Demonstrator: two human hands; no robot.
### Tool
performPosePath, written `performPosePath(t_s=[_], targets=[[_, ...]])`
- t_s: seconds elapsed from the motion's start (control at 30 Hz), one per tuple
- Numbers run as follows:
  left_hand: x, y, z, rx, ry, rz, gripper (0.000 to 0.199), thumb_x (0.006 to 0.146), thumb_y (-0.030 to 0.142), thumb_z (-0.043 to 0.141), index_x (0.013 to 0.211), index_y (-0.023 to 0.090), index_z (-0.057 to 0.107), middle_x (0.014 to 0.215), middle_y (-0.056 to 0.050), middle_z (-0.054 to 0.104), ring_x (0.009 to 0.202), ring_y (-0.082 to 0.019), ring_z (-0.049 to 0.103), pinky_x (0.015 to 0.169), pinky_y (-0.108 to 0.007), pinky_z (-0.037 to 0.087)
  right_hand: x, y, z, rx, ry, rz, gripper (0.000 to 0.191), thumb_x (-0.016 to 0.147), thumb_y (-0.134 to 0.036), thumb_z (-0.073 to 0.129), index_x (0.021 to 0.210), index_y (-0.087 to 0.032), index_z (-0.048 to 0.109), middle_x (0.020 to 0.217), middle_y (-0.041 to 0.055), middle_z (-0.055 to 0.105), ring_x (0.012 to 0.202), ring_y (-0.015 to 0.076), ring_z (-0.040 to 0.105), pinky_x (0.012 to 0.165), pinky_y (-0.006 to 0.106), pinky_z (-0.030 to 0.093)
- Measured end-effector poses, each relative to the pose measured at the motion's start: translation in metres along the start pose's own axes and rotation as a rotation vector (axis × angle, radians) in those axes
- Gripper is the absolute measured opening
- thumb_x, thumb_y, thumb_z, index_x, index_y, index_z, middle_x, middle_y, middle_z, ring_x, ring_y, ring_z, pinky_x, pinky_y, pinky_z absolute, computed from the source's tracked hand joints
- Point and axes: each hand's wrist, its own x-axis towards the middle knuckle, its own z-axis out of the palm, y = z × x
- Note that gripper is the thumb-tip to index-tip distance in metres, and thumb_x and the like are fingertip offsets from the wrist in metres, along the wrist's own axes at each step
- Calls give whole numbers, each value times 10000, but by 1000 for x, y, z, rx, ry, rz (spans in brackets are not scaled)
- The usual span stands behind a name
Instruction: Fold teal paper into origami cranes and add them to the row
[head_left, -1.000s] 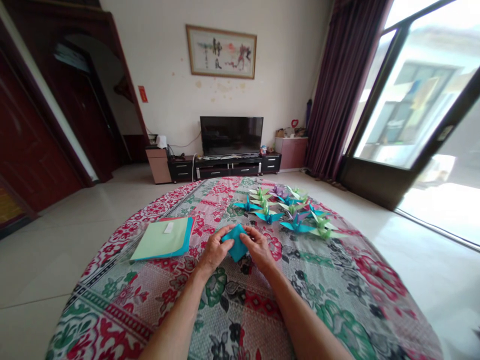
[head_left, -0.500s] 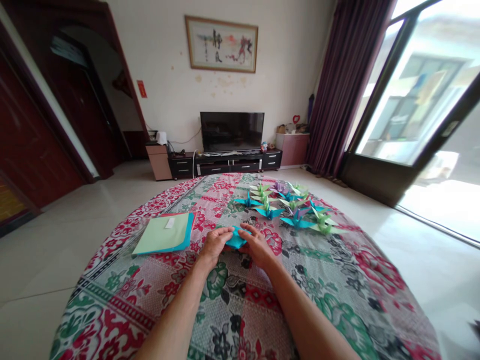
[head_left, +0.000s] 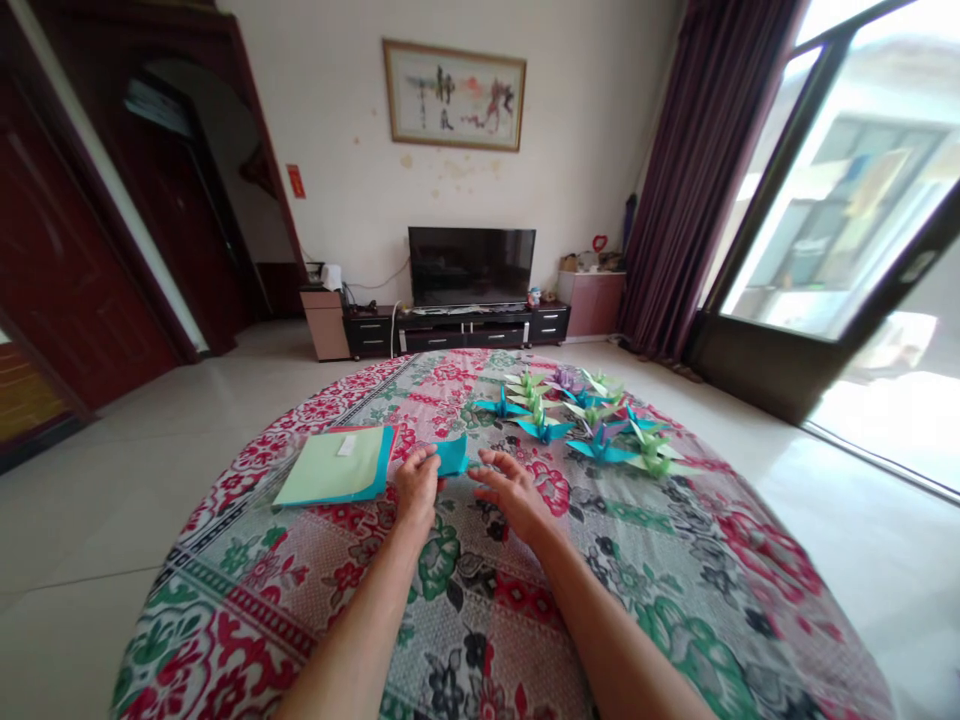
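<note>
A small folded piece of blue origami paper [head_left: 452, 457] is pinched between the thumb and fingers of my left hand [head_left: 417, 482], just above the table. My right hand [head_left: 511, 488] is beside the paper's right end with its fingers apart and nothing held; a narrow gap seems to separate its fingertips from the paper. To the left lies a stack of paper sheets [head_left: 330, 468], pale green on top with blue and red edges showing and a small white slip on it. Several folded paper cranes [head_left: 601, 443] in blue, green and purple stand grouped to the right.
A round table with a flowered cloth [head_left: 480, 610] fills the foreground. Beyond it are a low TV cabinet [head_left: 431, 338] with a television [head_left: 472, 266], a purple curtain [head_left: 694, 170] and a glass door [head_left: 817, 220] on the right.
My right hand has let go of the blue paper and opened. My left hand has kept it, and the paper now points rightward, shifted slightly left. The view has turned a little.
</note>
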Motion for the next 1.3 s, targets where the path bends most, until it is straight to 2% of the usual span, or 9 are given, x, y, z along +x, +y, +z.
performPosePath(t_s=[0.1, 0.2, 0.3, 0.43, 0.57, 0.77, 0.97, 1.17, 1.3], targets=[[4, -3, -2, 9, 58, 29, 333, 627, 240, 558, 937, 150, 641, 583, 12, 579, 442, -92, 470, 419, -195, 399, -1, 8, 7, -141, -17, -124, 271, 629, -346, 708, 801, -194, 566, 1342, 54, 427, 879, 185, 623, 657, 266, 503], [6, -8, -1, 30, 65, 56, 322, 629, 261, 559, 922, 161, 644, 570, 18, 561, 439, -95, 472, 421, -199, 402, 2, 19, 11, -225, 46, -257, 295, 652, -321, 682, 896, -207, 560, 1285, 72, 474, 897, 187, 623, 662, 255, 494], [6, -13, 1, 46, 43, 74, 317, 627, 282, 566, 912, 171, 648, 579, 19, 563, 455, -105, 491, 433, -207, 416, 5, 28, 12, -295, 107, -313, 286, 681, -327, 641, 923, -199, 561, 1126, 72, 577, 819, 175, 628, 609, 241, 488], [2, -12, 4, 53, 17, 80, 338, 626, 308, 577, 927, 173, 650, 597, 14, 582, 503, -124, 523, 463, -222, 447, 5, 25, 12, -341, 134, -260, 295, 684, -349, 619, 920, -177, 575, 856, 45, 660, 619, 137, 589, 494, 213, 433], [-5, -6, 7, 27, -12, 122, 370, 636, 330, 584, 962, 167, 650, 633, 6, 600, 530, -121, 539, 487, -218, 457, 2, 16, 15, -343, 216, -168, 302, 672, -359, 610, 897, -160, 592, 626, -1, 631, 496, 111, 522, 456, 206, 396], [-13, -2, 9, 15, -116, 145, 339, 626, 298, 593, 922, 151, 670, 605, 19, 593, 507, -94, 499, 460, -186, 404, 4, 11, 10, -94, 215, -74, 247, 643, -347, 627, 825, -182, 605, 736, 6, 656, 665, 151, 616, 588, 240, 484], [-15, -5, 9, 8, -292, 119, 332, 612, 274, 625, 906, 129, 677, 529, 38, 552, 464, -76, 461, 480, -192, 397, 5, 5, 6, 114, 203, 5, 219, 629, -315, 629, 803, -185, 601, 652, -15, 631, 570, 121, 592, 585, 244, 492], [-15, -9, 7, -45, -354, 59, 392, 607, 321, 674, 948, 126, 670, 619, 7, 600, 530, -95, 516, 516, -210, 441, 8, 1, 6, 111, 288, -110, 266, 583, -307, 681, 804, -176, 612, 634, -34, 612, 523, 89, 540, 559, 228, 468], [-18, -8, 7, -59, -379, 79, 412, 604, 347, 695, 948, 123, 677, 651, -4, 614, 553, -99, 526, 527, -212, 455, 11, 5, 4, 73, 303, -171, 257, 596, -346, 680, 767, -160, 630, 592, -28, 597, 497, 83, 507, 517, 213, 433]])
